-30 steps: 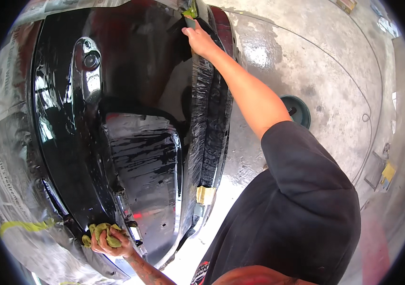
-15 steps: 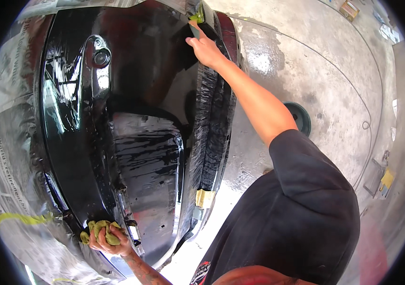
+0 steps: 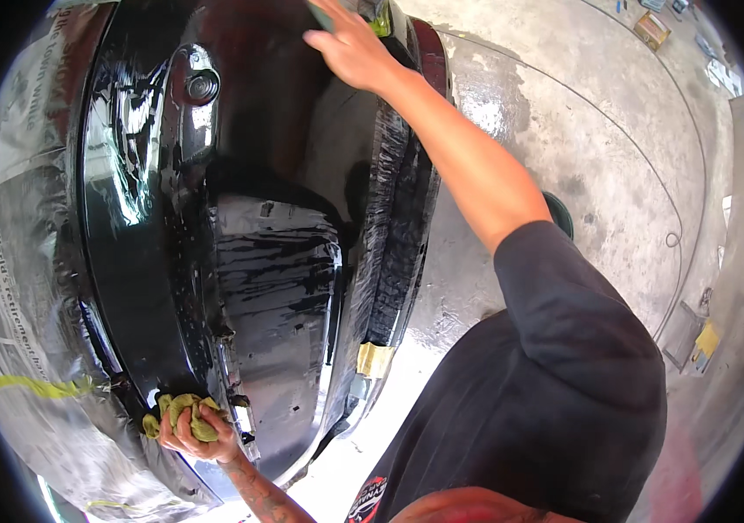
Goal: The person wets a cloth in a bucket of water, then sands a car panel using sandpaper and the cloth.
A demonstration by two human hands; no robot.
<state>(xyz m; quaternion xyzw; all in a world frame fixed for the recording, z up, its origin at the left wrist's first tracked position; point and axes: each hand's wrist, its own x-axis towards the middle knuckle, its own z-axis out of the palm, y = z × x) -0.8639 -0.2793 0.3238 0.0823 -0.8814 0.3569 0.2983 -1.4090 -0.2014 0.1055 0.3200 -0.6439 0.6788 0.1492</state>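
A glossy wet black car panel (image 3: 276, 113) fills the left and middle, with a round fitting (image 3: 202, 86) in its raised ridge and a recessed lower section (image 3: 271, 301). At the lower left, my left hand (image 3: 202, 438) grips a crumpled yellow-green cloth (image 3: 182, 414) against the panel's edge. My right hand (image 3: 356, 50) reaches over the panel's far part, fingers pressed together and partly beyond the top of the picture. Between its thumb and fingers shows a thin grey-green sheet (image 3: 323, 19), which looks like sandpaper; most of it is hidden.
Newspaper (image 3: 14, 235) and clear film mask the car's left side, with yellow-green tape (image 3: 36, 386). A bucket (image 3: 558, 214) stands on the concrete floor (image 3: 598, 174) behind my right arm. A thin hose (image 3: 651, 148) curves across the floor. A cardboard box (image 3: 652, 30) sits far right.
My right hand has moved left and farther up, from the panel's right edge onto its dark surface, with the sheet. My left hand stays almost in place with the cloth.
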